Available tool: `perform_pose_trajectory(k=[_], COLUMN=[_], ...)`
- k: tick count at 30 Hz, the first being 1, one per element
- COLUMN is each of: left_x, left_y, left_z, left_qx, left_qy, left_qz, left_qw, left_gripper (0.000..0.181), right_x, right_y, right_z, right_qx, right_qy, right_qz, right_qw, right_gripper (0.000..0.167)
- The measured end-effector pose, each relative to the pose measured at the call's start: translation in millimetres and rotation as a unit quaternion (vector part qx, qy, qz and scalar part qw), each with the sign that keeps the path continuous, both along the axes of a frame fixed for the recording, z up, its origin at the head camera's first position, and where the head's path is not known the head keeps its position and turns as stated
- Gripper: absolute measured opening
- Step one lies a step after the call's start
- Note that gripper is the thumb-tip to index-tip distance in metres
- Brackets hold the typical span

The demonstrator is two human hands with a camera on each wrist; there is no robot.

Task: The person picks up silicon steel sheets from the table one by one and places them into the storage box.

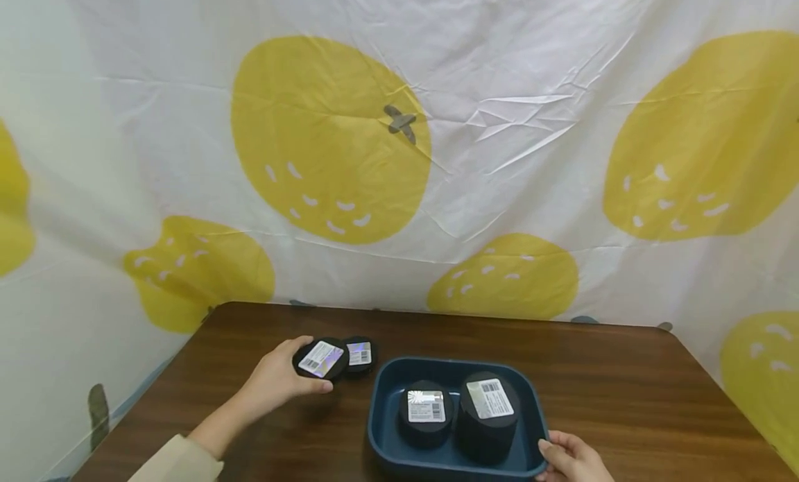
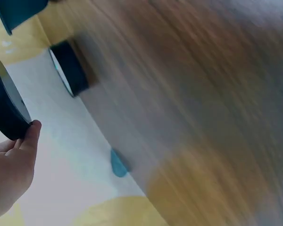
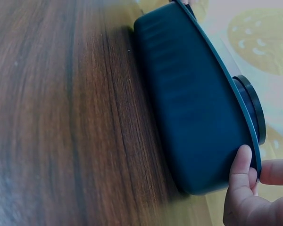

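Observation:
My left hand (image 1: 280, 373) grips a low round black container (image 1: 321, 359) by its sides, thumb toward me; its top bears a white label with a shiny patch. The left wrist view shows this held container (image 2: 7, 103) raised off the table. Just behind it to the right, a second low black container (image 1: 360, 356) with a label sits on the table. My right hand (image 1: 571, 458) pinches the rim of a dark blue tray (image 1: 458, 363) at its near right corner. Inside the tray stand a shorter black round container (image 1: 424, 435) and a taller one (image 1: 489, 430), both labelled on top.
The dark brown wooden table (image 1: 624, 392) stretches out on both sides of the tray. Behind its back edge hangs a white cloth (image 1: 524, 156) printed with large yellow fruit.

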State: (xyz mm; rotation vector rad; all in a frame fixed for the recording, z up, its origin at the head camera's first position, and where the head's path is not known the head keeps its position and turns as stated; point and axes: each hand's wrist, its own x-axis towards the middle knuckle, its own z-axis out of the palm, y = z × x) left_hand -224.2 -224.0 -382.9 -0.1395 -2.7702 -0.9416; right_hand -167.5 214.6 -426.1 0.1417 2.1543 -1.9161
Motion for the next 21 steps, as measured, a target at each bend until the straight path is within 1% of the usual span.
perform_pose_trajectory(k=[5, 9, 13, 21], left_x=[4.9, 7.3, 10.2, 11.3], left_y=[11.8, 20.9, 29.9, 50.3], left_z=[5.4, 8.3, 8.6, 7.3], left_qx=[-0.002, 0.004, 0.008, 0.013], left_qy=[0.007, 0.010, 0.009, 0.015], left_qz=[-0.006, -0.012, -0.020, -0.043], left_qw=[1.0000, 0.9999, 0.9997, 0.9989], left_gripper=[0.091, 0.093, 0.093, 0.091], right_x=[0.4, 0.7, 0.4, 1.1], right_y=[-2.6, -3.0, -3.3, -3.9], right_z=[3.8, 6.7, 6.9, 5.7], right_qx=[-0.004, -0.021, -0.033, -0.026], right_qy=[0.006, 0.004, 0.002, 0.003], right_qz=[0.003, 0.003, -0.002, -0.010], right_qw=[1.0000, 0.9998, 0.9994, 0.9996], right_gripper=[0.050, 0.047, 0.047, 0.048])
